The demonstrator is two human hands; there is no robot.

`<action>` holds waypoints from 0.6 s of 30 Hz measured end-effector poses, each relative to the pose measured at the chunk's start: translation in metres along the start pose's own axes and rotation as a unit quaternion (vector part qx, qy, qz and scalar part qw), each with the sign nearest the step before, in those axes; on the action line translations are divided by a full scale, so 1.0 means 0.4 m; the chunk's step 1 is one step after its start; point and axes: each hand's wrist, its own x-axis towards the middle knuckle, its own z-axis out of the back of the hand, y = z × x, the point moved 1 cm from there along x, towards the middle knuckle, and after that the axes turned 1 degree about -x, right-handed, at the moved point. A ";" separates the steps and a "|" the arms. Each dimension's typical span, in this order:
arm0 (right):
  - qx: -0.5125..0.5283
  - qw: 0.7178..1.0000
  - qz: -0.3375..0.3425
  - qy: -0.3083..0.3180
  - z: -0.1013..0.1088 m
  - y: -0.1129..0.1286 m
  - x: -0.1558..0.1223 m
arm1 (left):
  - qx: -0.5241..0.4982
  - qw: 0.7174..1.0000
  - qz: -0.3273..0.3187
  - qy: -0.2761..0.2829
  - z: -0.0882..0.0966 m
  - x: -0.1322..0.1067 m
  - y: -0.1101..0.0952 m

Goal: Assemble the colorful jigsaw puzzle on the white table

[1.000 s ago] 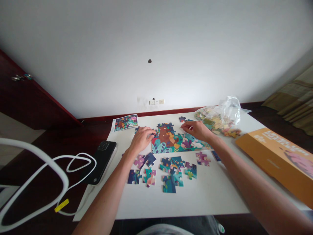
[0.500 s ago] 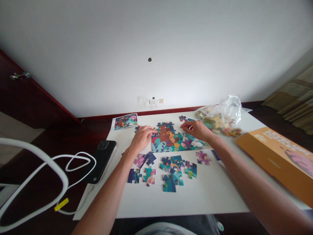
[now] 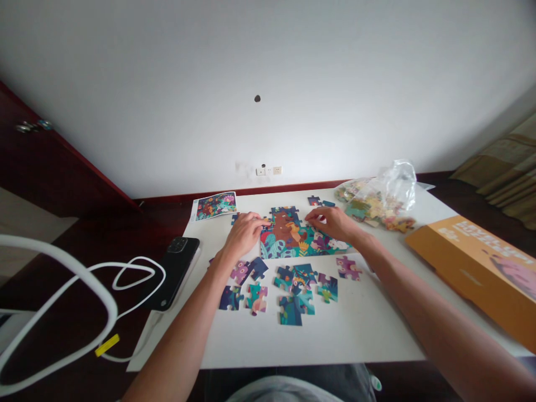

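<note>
A partly joined jigsaw puzzle [image 3: 288, 240] with a jungle picture lies on the white board [image 3: 335, 335]. My left hand [image 3: 245, 234] rests at its upper left, fingertips pinching a small dark piece at the edge. My right hand [image 3: 330, 223] is curled at its upper right edge, and its fingertips hide whatever lies under them. Loose jigsaw pieces [image 3: 295, 290] are spread below both hands, nearer me. Two small pieces [image 3: 316, 201] lie beyond the puzzle, past my right fingers.
A printed picture card [image 3: 214, 206] lies at the far left of the board, and a plastic bag of pieces [image 3: 377, 204] at the far right. An orange box lid [image 3: 477, 268] lies to the right. A black phone [image 3: 178, 272] and white cable [image 3: 138, 273] lie to the left.
My right hand has moved left and now sits at the puzzle's upper right edge. My left hand has barely shifted. The whole view has tilted slightly.
</note>
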 end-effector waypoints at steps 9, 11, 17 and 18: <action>-0.008 1.000 0.015 0.002 -0.002 0.008 0.001 | -0.018 1.000 0.010 -0.003 -0.008 -0.002 0.010; -0.009 1.000 0.016 0.000 -0.002 0.005 0.001 | -0.031 0.999 0.011 -0.013 -0.007 -0.003 0.013; -0.007 0.999 0.019 -0.031 0.013 -0.016 0.001 | -0.101 0.994 0.032 -0.031 -0.003 -0.001 0.020; -0.006 0.999 0.018 -0.035 0.019 -0.019 0.001 | -0.123 0.991 0.037 -0.031 -0.004 0.001 0.021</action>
